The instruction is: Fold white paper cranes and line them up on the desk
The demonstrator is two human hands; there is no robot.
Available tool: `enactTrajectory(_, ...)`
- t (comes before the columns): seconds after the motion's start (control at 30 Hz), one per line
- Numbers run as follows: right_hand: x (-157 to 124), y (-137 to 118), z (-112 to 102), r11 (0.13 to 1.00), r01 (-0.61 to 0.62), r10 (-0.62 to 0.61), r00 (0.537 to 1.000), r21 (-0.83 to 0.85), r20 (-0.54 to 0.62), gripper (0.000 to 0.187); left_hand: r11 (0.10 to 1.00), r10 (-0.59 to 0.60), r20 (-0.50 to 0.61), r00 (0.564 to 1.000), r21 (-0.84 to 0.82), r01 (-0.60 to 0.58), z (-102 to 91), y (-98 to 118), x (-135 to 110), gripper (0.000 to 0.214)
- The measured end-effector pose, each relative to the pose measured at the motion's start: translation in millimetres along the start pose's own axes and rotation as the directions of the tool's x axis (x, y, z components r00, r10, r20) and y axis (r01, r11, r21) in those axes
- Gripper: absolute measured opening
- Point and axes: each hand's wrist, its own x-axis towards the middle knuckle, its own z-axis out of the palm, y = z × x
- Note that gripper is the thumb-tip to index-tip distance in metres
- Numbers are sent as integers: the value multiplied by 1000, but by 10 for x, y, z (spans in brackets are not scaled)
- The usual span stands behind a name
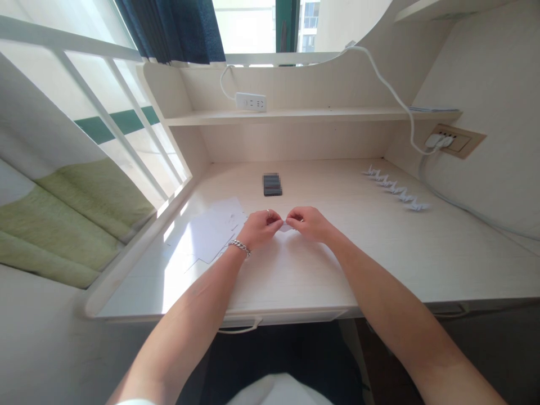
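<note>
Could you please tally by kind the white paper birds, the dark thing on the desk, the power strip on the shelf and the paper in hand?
White paper birds: 6
Dark flat object: 1
Power strip: 1
Paper piece between left hand and right hand: 1
Total: 9

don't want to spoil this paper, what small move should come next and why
Probably press a crease into the small white paper piece: the left hand and right hand pinch it between them, and it isn't visibly shaped like the folded white paper figures lined up.
</note>
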Motion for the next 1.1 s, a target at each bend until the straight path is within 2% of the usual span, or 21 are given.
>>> enactTrajectory(0.07,-1,-2,-35,1000,1,-1,1000,-8,10,17,1000,12,41,999,-15,-12,-9,-35,17,20)
enactTrajectory(0.17,5,14,-83,1000,-10,10,1000,12,12,18,991,13,73,997,-131,-4,-2,-111,60,22)
enactTrajectory(0.33,43,96,-71,992,-53,57,998,113,-35,17,907,-94,-72,993,-417,56,22,-159,106,24)
enactTrajectory(0.43,69,140,-32,974,-66,79,995,215,-56,18,850,-122,-82,989,-524,61,34,-137,100,25)
enactTrajectory(0.53,70,138,-12,970,-66,79,996,234,-45,18,858,-87,-71,994,-513,39,47,-127,84,25)
enactTrajectory(0.63,42,89,-10,986,-49,54,998,161,-30,18,888,-59,-71,996,-459,20,54,-137,68,21)
enactTrajectory(0.73,13,29,-3,994,-16,16,1000,106,2,18,909,-19,-40,999,-417,1,60,-142,56,27)
enactTrajectory(0.87,25,18,40,996,-22,23,1000,87,-19,19,855,-16,-92,996,-517,-34,74,-118,56,40)
enactTrajectory(0.97,67,59,99,967,-36,62,993,252,-96,22,832,-29,-78,997,-555,-19,94,-108,57,43)
enactTrajectory(1.1,109,74,166,848,-61,145,982,527,-120,26,892,4,-12,1000,-453,-9,142,-126,58,28)
